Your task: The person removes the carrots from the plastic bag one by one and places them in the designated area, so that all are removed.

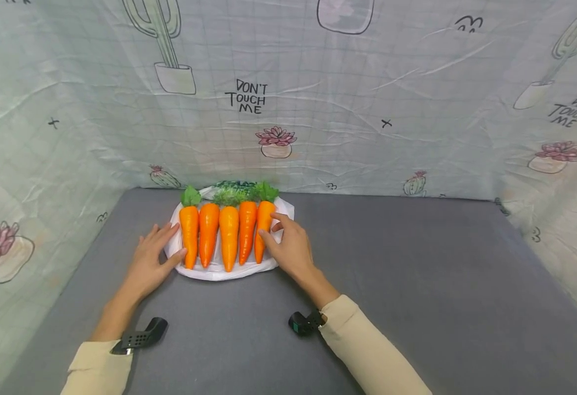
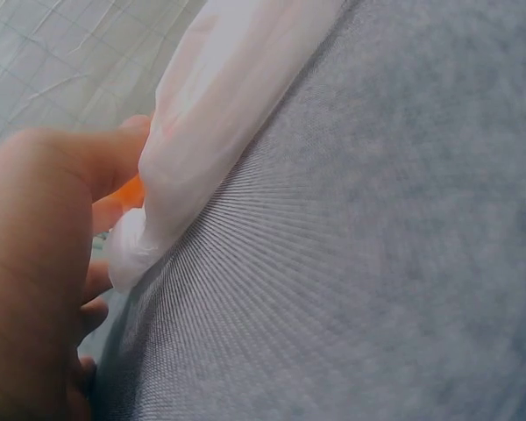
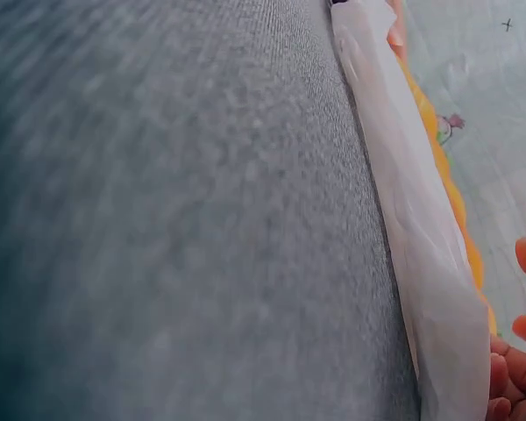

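Several orange carrots (image 1: 229,236) with green tops lie side by side, tips toward me, on a white plastic bag (image 1: 219,272) in the head view. My left hand (image 1: 150,263) is at the bag's left edge, fingers spread, its thumb tip by the leftmost carrot (image 1: 189,236). The left wrist view has this hand (image 2: 35,228) against the bag's raised edge (image 2: 210,114). At the right edge, my right hand (image 1: 292,247) has its thumb and forefinger beside the rightmost carrot (image 1: 263,219). In the right wrist view its fingers (image 3: 508,373) are partly cut off, close to the bag.
Grey cloth covers the table (image 1: 416,285). Behind it and at both sides hangs a pale curtain (image 1: 318,109) printed with cacti and lettering. Black straps with devices sit on the left wrist (image 1: 142,336) and right wrist (image 1: 305,322).
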